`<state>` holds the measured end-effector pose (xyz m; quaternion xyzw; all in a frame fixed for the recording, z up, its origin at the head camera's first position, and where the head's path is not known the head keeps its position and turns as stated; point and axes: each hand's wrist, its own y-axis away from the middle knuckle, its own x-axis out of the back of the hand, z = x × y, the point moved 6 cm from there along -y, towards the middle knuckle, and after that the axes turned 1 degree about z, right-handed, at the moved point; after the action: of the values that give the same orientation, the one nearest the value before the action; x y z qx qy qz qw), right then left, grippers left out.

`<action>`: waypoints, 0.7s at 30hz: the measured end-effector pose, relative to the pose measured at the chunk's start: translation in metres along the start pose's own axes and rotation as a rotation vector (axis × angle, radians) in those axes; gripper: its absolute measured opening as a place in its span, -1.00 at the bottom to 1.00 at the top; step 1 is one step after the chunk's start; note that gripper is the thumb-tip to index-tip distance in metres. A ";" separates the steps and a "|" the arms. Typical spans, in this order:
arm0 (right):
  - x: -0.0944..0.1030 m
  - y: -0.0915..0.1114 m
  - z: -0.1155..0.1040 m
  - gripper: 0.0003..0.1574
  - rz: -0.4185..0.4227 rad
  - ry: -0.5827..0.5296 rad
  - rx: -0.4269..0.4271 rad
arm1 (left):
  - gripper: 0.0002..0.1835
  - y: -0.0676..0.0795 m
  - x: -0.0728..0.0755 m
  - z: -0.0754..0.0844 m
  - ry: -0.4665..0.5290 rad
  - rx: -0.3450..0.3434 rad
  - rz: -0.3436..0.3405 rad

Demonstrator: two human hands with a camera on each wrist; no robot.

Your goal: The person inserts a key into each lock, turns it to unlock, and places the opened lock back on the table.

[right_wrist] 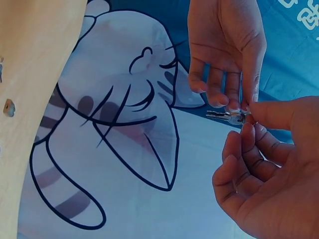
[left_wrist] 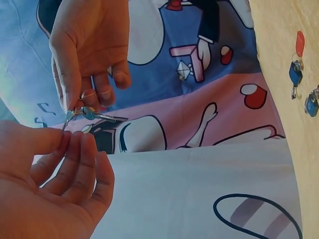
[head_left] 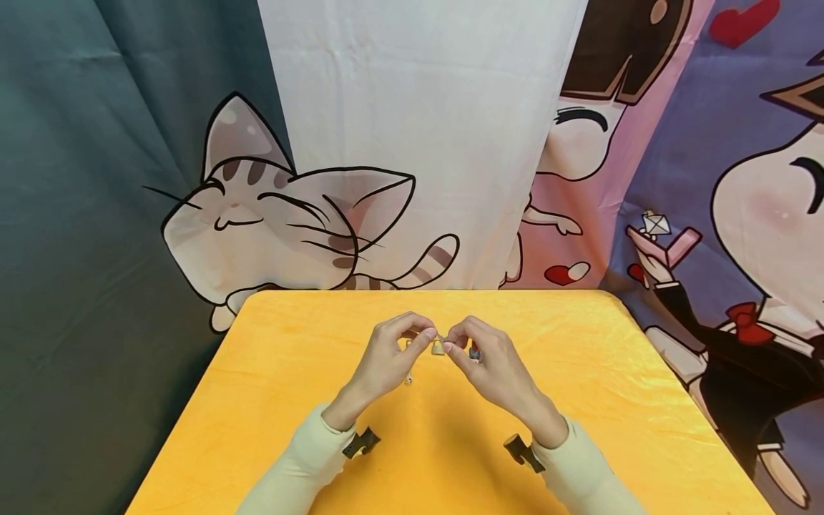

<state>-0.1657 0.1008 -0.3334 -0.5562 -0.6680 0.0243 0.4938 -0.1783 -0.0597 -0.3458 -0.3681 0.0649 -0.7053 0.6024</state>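
My left hand [head_left: 389, 354] and right hand [head_left: 496, 361] meet fingertip to fingertip above the table. Between them is a small bunch of keys [left_wrist: 89, 113] on a thin ring, and thumb and fingers of each hand pinch it. Metal blades of the keys [right_wrist: 227, 116] hang out from the fingertips in the right wrist view. The ring itself is mostly hidden by the fingers. A small brass padlock [head_left: 438, 348] shows between the hands in the head view. Part of a blue item [head_left: 476, 352] shows beside the right hand's fingers.
A yellow cloth covers the table [head_left: 425, 458]. On it lie a red tag [left_wrist: 299, 44], a blue piece with metal ends [left_wrist: 295, 73] and another blue item [left_wrist: 312, 104]. A small silver thing [head_left: 408, 378] lies near the left hand. Printed curtains [head_left: 412, 129] hang behind.
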 end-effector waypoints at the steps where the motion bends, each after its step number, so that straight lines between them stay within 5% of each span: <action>1: 0.000 0.000 0.000 -0.89 0.001 -0.001 0.001 | -0.83 0.000 0.000 0.001 0.003 -0.004 0.001; 21: -0.003 0.003 -0.004 -0.89 -0.023 0.014 -0.017 | -0.85 0.000 -0.001 0.009 0.009 -0.041 -0.020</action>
<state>-0.1614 0.0981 -0.3349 -0.5527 -0.6712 0.0091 0.4939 -0.1728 -0.0557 -0.3393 -0.3777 0.0785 -0.7116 0.5872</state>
